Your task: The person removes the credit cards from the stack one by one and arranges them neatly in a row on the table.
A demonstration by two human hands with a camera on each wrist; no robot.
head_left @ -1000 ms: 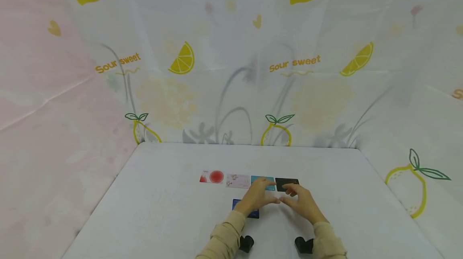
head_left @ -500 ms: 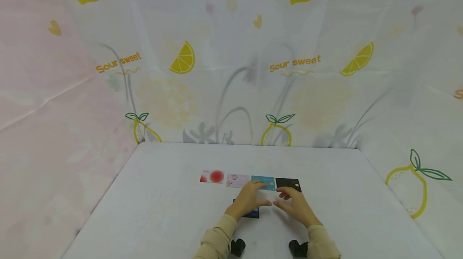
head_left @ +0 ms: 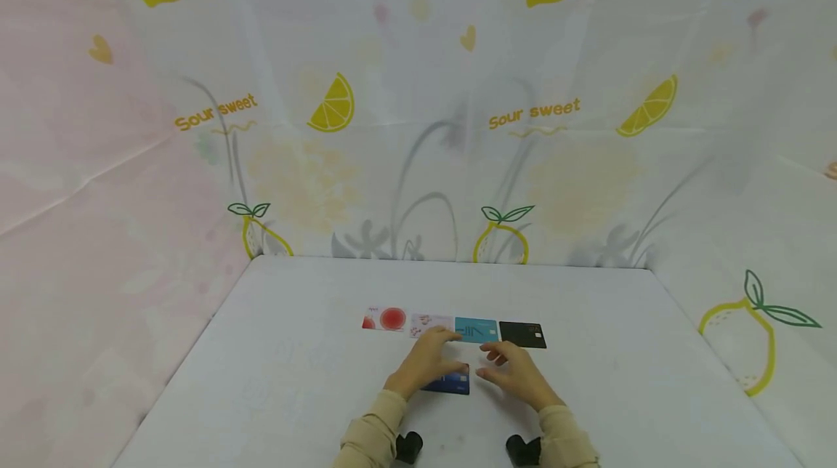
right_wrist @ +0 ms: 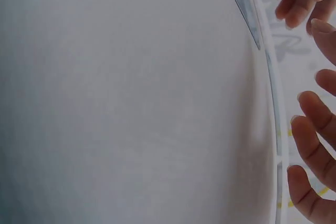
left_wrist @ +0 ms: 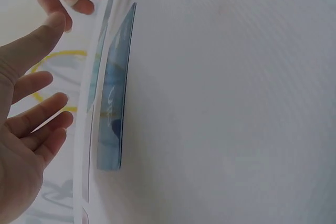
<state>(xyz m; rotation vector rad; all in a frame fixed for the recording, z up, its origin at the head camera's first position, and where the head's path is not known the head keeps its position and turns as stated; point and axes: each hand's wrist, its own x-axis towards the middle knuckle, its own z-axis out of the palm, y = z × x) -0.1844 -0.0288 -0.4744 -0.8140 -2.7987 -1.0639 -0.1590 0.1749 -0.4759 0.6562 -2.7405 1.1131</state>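
My left hand (head_left: 425,365), fingers loosely bent and holding nothing, hovers over a dark blue bank card (head_left: 453,384) and hides its left part. To its right my right hand (head_left: 516,375) is likewise relaxed with nothing in it, fingertips just below a light blue card (head_left: 476,330) and a black card (head_left: 522,335). A small gap separates the two thumbs. In the left wrist view a blue card (left_wrist: 113,108) lies flat beyond the left hand (left_wrist: 21,145). The right wrist view has the curved right fingers (right_wrist: 310,145) clear of the table surface.
A pale card with pink flowers (head_left: 428,321) and a white card with a red circle (head_left: 383,319) continue the row leftward. All lie on a white table (head_left: 261,381). Lemon-printed cloth (head_left: 405,163) hangs behind. Black wrist mounts (head_left: 409,448) sit beside the sleeves.
Both hands have drifted left and a little nearer, and their thumbs have parted slightly. The light blue and black cards show more fully now. The cards' row looks unchanged.
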